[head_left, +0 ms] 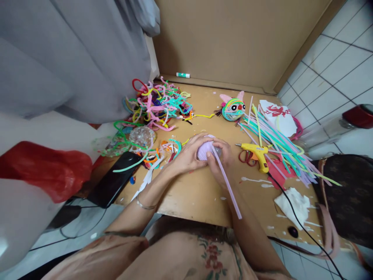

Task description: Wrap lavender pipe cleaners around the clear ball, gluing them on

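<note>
Between my hands, above the front middle of the table, is a ball (204, 151) partly covered in lilac pipe cleaner, its right side still clear plastic. My left hand (189, 153) is wrapped round the ball's left side. My right hand (219, 162) grips its right side, with the thumb pressed on the lilac strands. A loose lilac pipe cleaner (229, 182) runs from the ball down over my right wrist. The fingertips at the ball's far side are partly hidden.
Tangled pipe cleaners (157, 103) lie back left, near a clear ball (142, 137) and a black phone (116, 179). A decorated ball (233, 109) stands behind. To the right are a yellow glue gun (256, 151) with its cord, straight pipe cleaners (279, 136), white cloth (294, 206) and a bag (346, 194).
</note>
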Action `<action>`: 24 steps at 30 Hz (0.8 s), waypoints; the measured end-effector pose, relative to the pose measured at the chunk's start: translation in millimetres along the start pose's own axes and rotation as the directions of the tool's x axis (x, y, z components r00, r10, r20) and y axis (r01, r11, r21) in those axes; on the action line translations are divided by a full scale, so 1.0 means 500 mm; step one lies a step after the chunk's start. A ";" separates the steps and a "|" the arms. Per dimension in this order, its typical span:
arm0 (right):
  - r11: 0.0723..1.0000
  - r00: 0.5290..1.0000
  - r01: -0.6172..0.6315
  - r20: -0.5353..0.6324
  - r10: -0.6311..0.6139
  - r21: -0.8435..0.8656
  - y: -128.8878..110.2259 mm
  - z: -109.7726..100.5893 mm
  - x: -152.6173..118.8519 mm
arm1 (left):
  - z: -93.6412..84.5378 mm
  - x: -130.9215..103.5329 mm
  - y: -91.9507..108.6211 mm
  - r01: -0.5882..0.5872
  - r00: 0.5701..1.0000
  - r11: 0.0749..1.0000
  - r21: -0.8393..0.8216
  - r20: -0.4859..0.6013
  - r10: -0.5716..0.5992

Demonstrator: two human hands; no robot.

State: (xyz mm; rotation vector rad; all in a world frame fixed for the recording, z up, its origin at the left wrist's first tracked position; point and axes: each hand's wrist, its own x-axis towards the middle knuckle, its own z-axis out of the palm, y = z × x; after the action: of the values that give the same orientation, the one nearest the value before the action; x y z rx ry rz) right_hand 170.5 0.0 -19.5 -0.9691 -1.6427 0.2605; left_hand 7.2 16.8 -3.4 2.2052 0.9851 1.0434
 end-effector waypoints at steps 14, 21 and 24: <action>0.998 0.997 -0.061 -0.049 0.062 0.012 -0.001 -0.002 0.002 | -0.002 0.003 -0.004 0.009 1.000 1.000 -0.026 0.007 -0.008; 0.999 0.998 -0.043 -0.056 0.042 -0.021 -0.003 -0.001 0.006 | -0.001 0.002 -0.002 0.015 1.000 1.000 -0.022 0.009 -0.014; 0.999 0.998 -0.030 -0.061 0.028 -0.029 -0.001 0.000 0.006 | -0.001 0.002 -0.001 0.016 1.000 1.000 -0.022 0.010 -0.016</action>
State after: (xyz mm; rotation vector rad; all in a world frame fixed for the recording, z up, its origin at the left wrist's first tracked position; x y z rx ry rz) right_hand 170.3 1.8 -17.2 -1.0147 -1.5819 0.2250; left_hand 7.0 17.9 -3.3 2.1793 0.9811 1.0305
